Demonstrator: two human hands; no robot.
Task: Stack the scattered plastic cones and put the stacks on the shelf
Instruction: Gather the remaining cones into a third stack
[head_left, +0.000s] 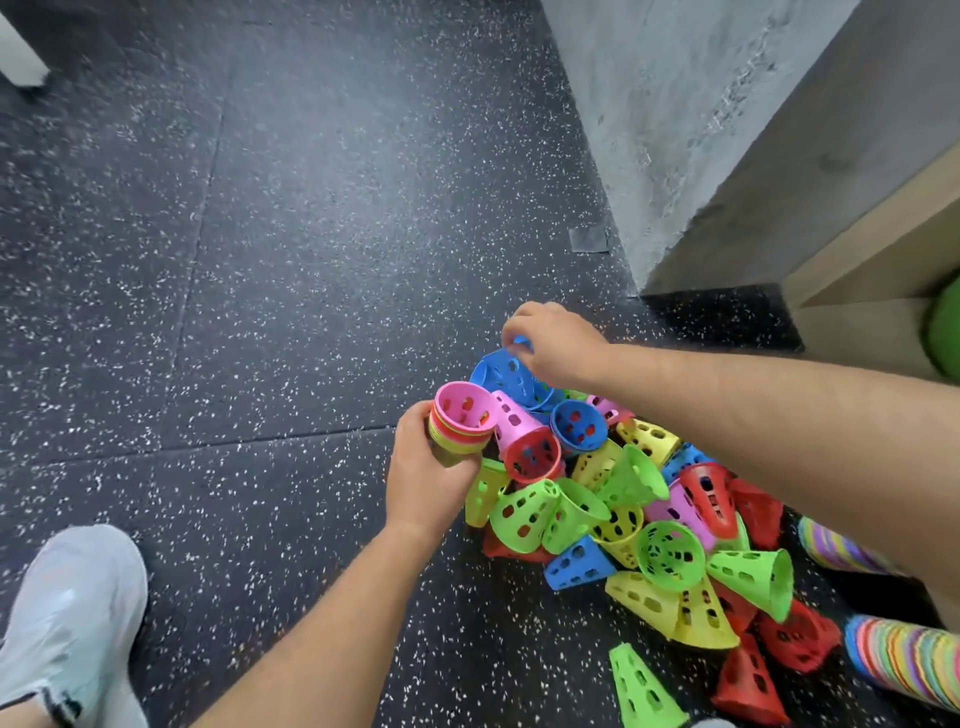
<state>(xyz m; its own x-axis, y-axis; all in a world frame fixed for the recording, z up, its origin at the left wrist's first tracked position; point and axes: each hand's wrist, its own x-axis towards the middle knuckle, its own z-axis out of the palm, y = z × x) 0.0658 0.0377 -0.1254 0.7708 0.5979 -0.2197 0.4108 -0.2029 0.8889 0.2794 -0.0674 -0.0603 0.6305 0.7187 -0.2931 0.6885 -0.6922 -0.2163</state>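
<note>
A heap of perforated plastic cones (628, 499) in green, yellow, red, blue and pink lies on the dark speckled floor. My left hand (426, 475) grips a short stack of nested cones (462, 421), its wide ends up and a pink cone innermost. My right hand (553, 343) reaches over the far end of the heap and pinches the narrow tip of a blue cone (506, 376), which lies against the pile. Two long finished stacks lie on the floor at the right, one striped (836, 551) and one multicoloured (904, 660).
A grey concrete wall (691, 130) and the wooden side of a shelf unit (872, 260) stand at the right, with something green (943, 332) inside. My white shoe (72, 618) is at the lower left. Open speckled floor (285, 260) stretches left and ahead.
</note>
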